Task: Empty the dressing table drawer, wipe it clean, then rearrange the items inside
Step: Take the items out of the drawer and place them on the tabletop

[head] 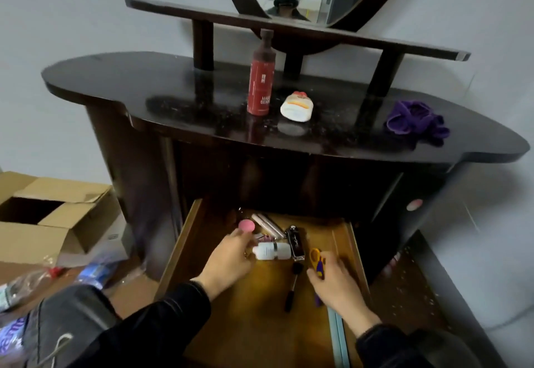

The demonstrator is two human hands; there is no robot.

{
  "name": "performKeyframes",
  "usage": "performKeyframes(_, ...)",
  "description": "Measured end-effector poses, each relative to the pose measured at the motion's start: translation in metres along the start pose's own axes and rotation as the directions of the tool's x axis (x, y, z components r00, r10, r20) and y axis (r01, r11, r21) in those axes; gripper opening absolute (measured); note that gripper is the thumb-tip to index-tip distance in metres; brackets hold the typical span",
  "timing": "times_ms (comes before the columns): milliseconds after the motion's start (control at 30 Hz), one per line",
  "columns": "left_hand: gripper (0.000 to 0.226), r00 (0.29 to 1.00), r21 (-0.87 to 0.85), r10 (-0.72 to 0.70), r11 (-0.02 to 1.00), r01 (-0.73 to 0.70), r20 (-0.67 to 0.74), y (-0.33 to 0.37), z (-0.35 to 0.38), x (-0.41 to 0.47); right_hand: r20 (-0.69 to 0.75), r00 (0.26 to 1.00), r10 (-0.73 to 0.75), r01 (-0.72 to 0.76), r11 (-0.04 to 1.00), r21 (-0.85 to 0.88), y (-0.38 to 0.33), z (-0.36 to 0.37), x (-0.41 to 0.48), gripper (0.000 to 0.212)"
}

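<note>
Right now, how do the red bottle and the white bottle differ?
Pose: the red bottle stands upright, while the white bottle lies on its side.
Place: the red bottle is on the tabletop, and the white bottle is in the open drawer.
Size: the red bottle looks much taller than the white bottle.
Shared: both are round bottles.
</note>
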State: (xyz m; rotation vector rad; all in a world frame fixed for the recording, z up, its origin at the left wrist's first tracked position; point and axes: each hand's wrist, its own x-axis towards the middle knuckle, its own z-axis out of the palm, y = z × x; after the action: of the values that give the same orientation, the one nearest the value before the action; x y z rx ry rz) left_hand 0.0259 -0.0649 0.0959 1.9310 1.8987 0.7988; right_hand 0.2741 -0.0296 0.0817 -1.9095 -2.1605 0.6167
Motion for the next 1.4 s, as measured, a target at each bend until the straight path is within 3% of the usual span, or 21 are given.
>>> performKeyframes(67,0.026,0.981,0.063,-0.124,0.991,0.116,0.152,-0.017,0.02,0.002,0.114,0.982,0.15,-0.147,0.988,-0.038,0.005,0.018,0.016,0.079)
performKeyframes(200,0.026,0.955,0.147,-0.193,0.976,0.163,0.223,-0.032,0.041,0.002,0.092,0.95,0.299,-0.269,0.93,-0.25,-0.003,0.046,0.04,0.11)
performKeyframes(267,0.026,0.96,0.162,-0.187,0.975,0.155,0.21,-0.035,0.046,0.002,0.05,0.95,0.309,-0.277,0.902,-0.33,-0.01,0.053,0.046,0.104)
performKeyframes(367,0.028,0.96,0.208,-0.233,0.958,0.199,0.157,-0.037,0.048,0.003,0.012,0.958,0.286,-0.27,0.919,-0.288,-0.014,0.059,0.049,0.082)
performKeyframes(467,0.047,0.937,0.35,-0.34,0.89,0.293,0.081,-0.04,0.044,0.005,0.007,0.959,0.282,-0.272,0.931,-0.245,-0.011,0.058,0.047,0.071)
performKeyframes(633,0.079,0.84,0.314,-0.481,0.862,0.399,0.252,-0.051,0.042,0.004,-0.012,0.952,0.307,-0.307,0.949,-0.075,0.003,0.055,0.049,0.05)
performKeyframes(767,0.083,0.871,0.292,-0.418,0.893,0.341,0.259,-0.058,0.042,0.006,-0.04,0.938,0.343,-0.338,0.936,0.101,0.006,0.052,0.051,0.044)
performKeyframes(933,0.087,0.9,0.355,-0.317,0.912,0.204,0.298,-0.066,0.051,0.009,-0.065,0.964,0.259,-0.226,0.922,0.315,0.007,0.053,0.055,0.021)
performKeyframes(1033,0.102,0.924,0.426,-0.298,0.887,0.175,0.241,-0.065,0.059,0.011,-0.058,0.972,0.229,-0.177,0.867,0.466,0.003,0.053,0.061,0.012)
performKeyframes(1133,0.105,0.954,0.474,-0.275,0.861,0.187,0.122,-0.059,0.065,0.018,-0.111,0.965,0.238,-0.133,0.808,0.573,-0.008,0.049,0.071,0.024)
performKeyframes(1233,0.09,0.985,0.557,-0.171,0.822,0.121,0.038,-0.05,0.068,0.028,-0.107,0.971,0.214,-0.133,0.853,0.505,-0.017,0.048,0.089,0.032)
performKeyframes(1333,0.065,0.993,0.549,0.018,0.832,-0.079,0.114,-0.042,0.075,0.043,-0.061,0.971,0.232,-0.193,0.908,0.372,-0.021,0.051,0.104,0.036)
performKeyframes(1400,0.059,0.984,0.524,0.055,0.841,-0.138,0.17,-0.036,0.082,0.051,-0.024,0.967,0.252,-0.229,0.912,0.34,-0.022,0.054,0.11,0.032)
